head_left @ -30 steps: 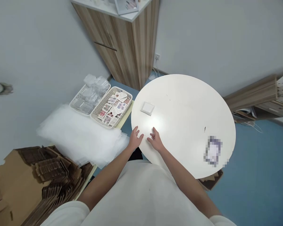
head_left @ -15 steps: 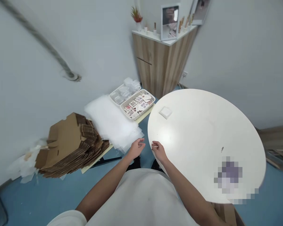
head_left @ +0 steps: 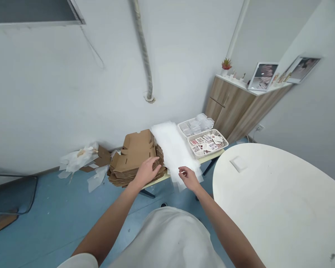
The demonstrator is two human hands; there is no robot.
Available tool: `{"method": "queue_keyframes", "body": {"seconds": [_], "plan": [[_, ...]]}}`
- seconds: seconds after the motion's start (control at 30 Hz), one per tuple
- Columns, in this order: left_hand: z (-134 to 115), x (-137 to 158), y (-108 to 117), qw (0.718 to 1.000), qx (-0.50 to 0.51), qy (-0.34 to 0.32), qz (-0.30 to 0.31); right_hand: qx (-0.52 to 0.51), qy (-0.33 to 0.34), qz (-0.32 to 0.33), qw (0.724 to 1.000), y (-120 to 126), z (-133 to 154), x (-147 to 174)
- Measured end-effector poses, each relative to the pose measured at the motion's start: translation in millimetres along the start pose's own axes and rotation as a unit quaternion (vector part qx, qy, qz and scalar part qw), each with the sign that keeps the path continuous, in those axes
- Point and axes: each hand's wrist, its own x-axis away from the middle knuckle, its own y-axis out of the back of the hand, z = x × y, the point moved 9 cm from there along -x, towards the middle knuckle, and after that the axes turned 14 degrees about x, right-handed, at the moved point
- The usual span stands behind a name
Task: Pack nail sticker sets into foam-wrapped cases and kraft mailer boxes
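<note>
My left hand (head_left: 145,172) reaches out with fingers spread over the near edge of a stack of flat brown cardboard boxes (head_left: 134,156) on a low yellow table. It touches or hovers just above the top sheet and holds nothing. My right hand (head_left: 187,176) is loosely curled and empty, over the near end of a pile of translucent white plastic bags (head_left: 171,147) beside the cardboard.
Two baskets lie past the bags: a white one with clear plastic pieces (head_left: 195,124) and a beige one with printed cards (head_left: 208,143). A round white table (head_left: 281,204) with a small white square (head_left: 238,163) is at right. Paper scraps (head_left: 78,158) litter the blue floor. A wooden cabinet (head_left: 237,106) fills the corner.
My view has swung left, away from the round table. Both hands left the table's edge and moved left: the left onto the cardboard stack, the right over the plastic bags.
</note>
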Motion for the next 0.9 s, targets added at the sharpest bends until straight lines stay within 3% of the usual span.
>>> {"method": "queue_keyframes", "body": {"seconds": [0.13, 0.27, 0.4, 0.6, 0.9], "plan": [[70.8, 6.7, 42.2, 0.994, -0.085, 0.067, 0.002, 0.115, 0.093, -0.026, 0.989, -21.3, 63.2, -25.8], [105.5, 13.2, 52.9, 0.993, -0.084, 0.079, 0.027, 0.196, 0.133, -0.084, 0.968, -35.6, 105.8, -45.4], [124.0, 19.1, 56.7, 0.995, -0.039, 0.092, 0.024, 0.279, 0.152, -0.08, 0.945, -58.0, 130.6, -60.6], [135.3, 26.6, 60.1, 0.996, 0.013, 0.083, -0.007, 0.374, 0.104, -0.059, 0.92, -75.4, 135.4, -80.8], [148.3, 29.5, 67.1, 0.993, 0.08, 0.085, -0.008, 0.358, 0.099, -0.034, 0.928, -78.0, 152.1, -96.9]]}}
